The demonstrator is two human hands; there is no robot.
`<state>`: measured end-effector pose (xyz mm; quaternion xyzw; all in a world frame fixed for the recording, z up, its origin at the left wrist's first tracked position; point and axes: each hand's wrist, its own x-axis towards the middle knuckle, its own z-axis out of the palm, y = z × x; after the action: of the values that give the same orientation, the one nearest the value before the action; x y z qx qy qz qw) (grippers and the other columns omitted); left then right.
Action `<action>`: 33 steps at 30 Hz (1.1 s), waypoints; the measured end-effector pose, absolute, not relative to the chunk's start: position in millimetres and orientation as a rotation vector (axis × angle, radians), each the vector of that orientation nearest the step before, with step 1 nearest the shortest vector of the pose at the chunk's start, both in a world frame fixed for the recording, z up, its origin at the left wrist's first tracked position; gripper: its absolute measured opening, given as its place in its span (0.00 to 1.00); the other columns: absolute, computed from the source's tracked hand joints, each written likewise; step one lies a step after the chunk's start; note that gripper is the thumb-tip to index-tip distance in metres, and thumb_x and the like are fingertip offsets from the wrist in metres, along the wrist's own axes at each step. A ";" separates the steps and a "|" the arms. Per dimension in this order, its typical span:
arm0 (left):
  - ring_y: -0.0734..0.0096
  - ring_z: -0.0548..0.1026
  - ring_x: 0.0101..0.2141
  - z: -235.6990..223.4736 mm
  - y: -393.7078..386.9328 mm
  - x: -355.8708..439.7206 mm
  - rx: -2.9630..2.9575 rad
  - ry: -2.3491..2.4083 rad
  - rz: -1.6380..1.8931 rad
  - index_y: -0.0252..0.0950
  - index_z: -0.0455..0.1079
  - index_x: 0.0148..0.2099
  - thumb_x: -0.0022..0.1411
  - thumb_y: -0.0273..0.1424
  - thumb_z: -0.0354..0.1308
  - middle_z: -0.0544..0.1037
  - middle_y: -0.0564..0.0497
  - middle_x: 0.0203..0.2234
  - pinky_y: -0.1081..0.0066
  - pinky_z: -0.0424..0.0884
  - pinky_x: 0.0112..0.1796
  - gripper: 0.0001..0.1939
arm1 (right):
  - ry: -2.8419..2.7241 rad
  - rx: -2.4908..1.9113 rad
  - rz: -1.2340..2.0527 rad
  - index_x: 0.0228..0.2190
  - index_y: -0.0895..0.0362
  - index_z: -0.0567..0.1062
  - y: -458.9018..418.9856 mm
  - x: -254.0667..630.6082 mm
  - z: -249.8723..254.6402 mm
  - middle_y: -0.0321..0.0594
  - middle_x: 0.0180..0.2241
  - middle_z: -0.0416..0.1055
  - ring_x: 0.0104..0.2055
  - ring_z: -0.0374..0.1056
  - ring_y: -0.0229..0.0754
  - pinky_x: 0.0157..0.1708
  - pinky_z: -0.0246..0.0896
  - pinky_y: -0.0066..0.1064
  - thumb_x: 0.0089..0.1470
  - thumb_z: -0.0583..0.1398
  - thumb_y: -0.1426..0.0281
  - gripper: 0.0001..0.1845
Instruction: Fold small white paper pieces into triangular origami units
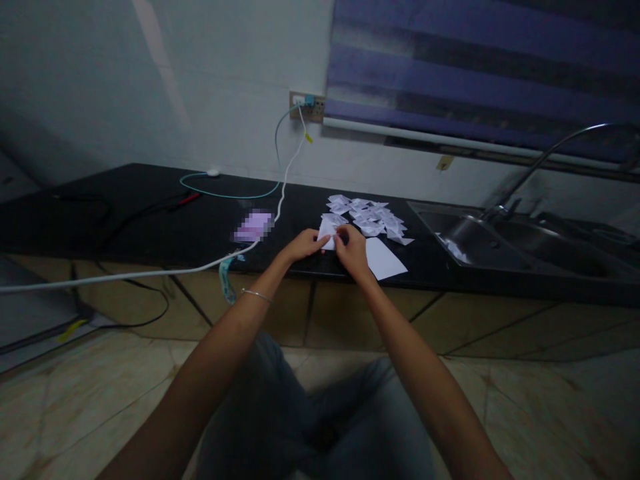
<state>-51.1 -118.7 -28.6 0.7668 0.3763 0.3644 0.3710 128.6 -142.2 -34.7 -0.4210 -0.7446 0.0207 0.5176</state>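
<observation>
Between my two hands is a small folded piece of white paper [327,230], held over the front part of the black counter. My left hand [306,245] pinches its left side with the thumb on top. My right hand [351,248] grips its right edge, fingers bent. Right beside my right hand lies a flat white sheet of paper [385,259]. Behind both hands spreads a pile of folded white paper pieces [373,215], pointed in shape.
A steel sink [475,243] with a curved faucet [545,157] is set in the counter [165,220] at the right. A white cable [200,269] crosses the left side from a wall socket [315,109]. A blurred pink item [255,225] lies left of my hands.
</observation>
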 end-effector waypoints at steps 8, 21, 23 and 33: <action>0.75 0.67 0.22 -28.2 -116.8 -53.0 1.962 0.893 0.906 0.28 0.74 0.29 0.61 0.48 0.57 0.75 0.50 0.21 0.76 0.60 0.25 0.25 | -1.753 -0.961 0.166 0.37 0.56 0.74 -143.7 128.7 -34.2 0.42 0.35 0.75 0.36 0.71 0.45 0.41 0.66 0.37 0.55 0.58 0.71 0.06; 0.75 0.69 0.22 -32.4 -107.6 -52.1 1.833 0.852 0.982 0.30 0.73 0.29 0.63 0.52 0.56 0.75 0.50 0.21 0.76 0.65 0.26 0.28 | -2.021 -0.942 0.005 0.46 0.57 0.74 -152.5 124.5 -30.9 0.50 0.45 0.74 0.50 0.67 0.53 0.52 0.64 0.45 0.56 0.55 0.76 0.16; 0.74 0.70 0.23 -32.7 -106.7 -51.6 1.780 0.825 0.997 0.29 0.74 0.32 0.64 0.54 0.54 0.76 0.50 0.22 0.75 0.67 0.27 0.29 | -2.037 -0.951 -0.020 0.46 0.57 0.74 -152.7 124.2 -30.8 0.50 0.45 0.73 0.51 0.66 0.54 0.53 0.64 0.46 0.56 0.55 0.77 0.17; 0.74 0.71 0.21 -31.6 -108.1 -50.6 1.761 1.074 1.108 0.29 0.73 0.30 0.68 0.49 0.52 0.75 0.50 0.19 0.76 0.65 0.24 0.28 | -2.080 -0.869 0.014 0.53 0.58 0.70 -152.6 121.8 -32.5 0.52 0.50 0.72 0.52 0.67 0.52 0.55 0.63 0.45 0.56 0.55 0.78 0.22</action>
<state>-50.6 -108.1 -31.6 0.6928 0.4225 0.4358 0.3894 121.8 -152.6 -32.5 -0.3481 -0.8333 0.0056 0.4294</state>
